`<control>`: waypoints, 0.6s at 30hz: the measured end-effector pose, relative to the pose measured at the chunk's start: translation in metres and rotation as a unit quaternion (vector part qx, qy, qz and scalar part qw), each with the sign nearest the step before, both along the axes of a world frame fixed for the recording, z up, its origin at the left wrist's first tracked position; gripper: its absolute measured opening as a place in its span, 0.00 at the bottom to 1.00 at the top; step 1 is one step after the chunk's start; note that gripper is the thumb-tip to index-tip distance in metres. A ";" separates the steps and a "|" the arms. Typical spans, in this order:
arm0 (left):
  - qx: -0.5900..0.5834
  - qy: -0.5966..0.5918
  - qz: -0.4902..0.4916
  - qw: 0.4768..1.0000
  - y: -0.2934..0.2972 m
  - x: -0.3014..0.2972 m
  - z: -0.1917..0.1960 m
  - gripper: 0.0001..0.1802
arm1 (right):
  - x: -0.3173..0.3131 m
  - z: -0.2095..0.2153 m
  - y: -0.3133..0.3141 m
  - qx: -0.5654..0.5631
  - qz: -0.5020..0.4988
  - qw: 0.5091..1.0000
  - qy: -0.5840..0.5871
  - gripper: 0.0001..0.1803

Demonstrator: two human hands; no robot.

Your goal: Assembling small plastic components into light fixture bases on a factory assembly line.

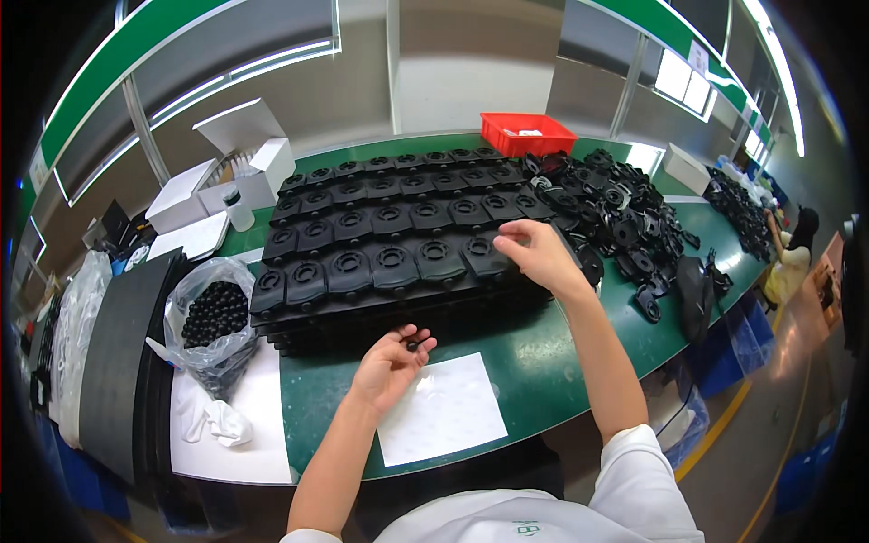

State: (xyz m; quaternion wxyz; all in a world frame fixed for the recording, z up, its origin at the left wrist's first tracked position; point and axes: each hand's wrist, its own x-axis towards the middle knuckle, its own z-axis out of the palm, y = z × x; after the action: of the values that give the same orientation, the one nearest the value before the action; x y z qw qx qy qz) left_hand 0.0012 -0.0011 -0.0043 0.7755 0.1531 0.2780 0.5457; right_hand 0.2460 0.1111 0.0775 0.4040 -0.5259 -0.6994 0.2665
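Note:
Low over the front edge of the black stack, my left hand (389, 366) is turned palm up, its fingers closed on a small black ball (413, 346). My right hand (547, 260) hovers at the right end of the front row, thumb and forefinger slightly apart and nothing visible between them. Just beside those fingertips is a black plastic part with a round ringed socket (482, 246); whether they touch it I cannot tell. Several rows of such parts cover the stacked black trays (380, 312). A clear plastic bag (237, 271) of similar black balls stands to the left.
A white sheet (444, 412) lies on the green table (543, 385) before me. Loose black parts (625, 213) are heaped at right, near a red bin (528, 136). At left are dark panels (122, 362), an open white box (240, 172) and a small bottle (238, 210).

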 end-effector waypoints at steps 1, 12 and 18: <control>0.000 -0.001 0.000 1.000 0.000 0.001 0.000 0.19 | 0.005 -0.001 0.001 0.032 -0.024 0.999 -0.005 0.21; 0.044 0.086 -0.059 0.994 0.001 0.003 0.000 0.11 | 0.148 -0.106 -0.007 0.221 -0.166 0.935 -0.222 0.25; 0.051 0.089 -0.048 0.994 -0.001 0.003 0.002 0.11 | 0.144 -0.104 -0.059 0.167 -0.226 0.932 -0.229 0.20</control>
State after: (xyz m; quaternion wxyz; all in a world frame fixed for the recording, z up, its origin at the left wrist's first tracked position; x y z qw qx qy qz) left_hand 0.0046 -0.0017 -0.0023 0.7641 0.2534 0.3107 0.5055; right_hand 0.3903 0.0523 -0.0267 0.3645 -0.6415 -0.6702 -0.0803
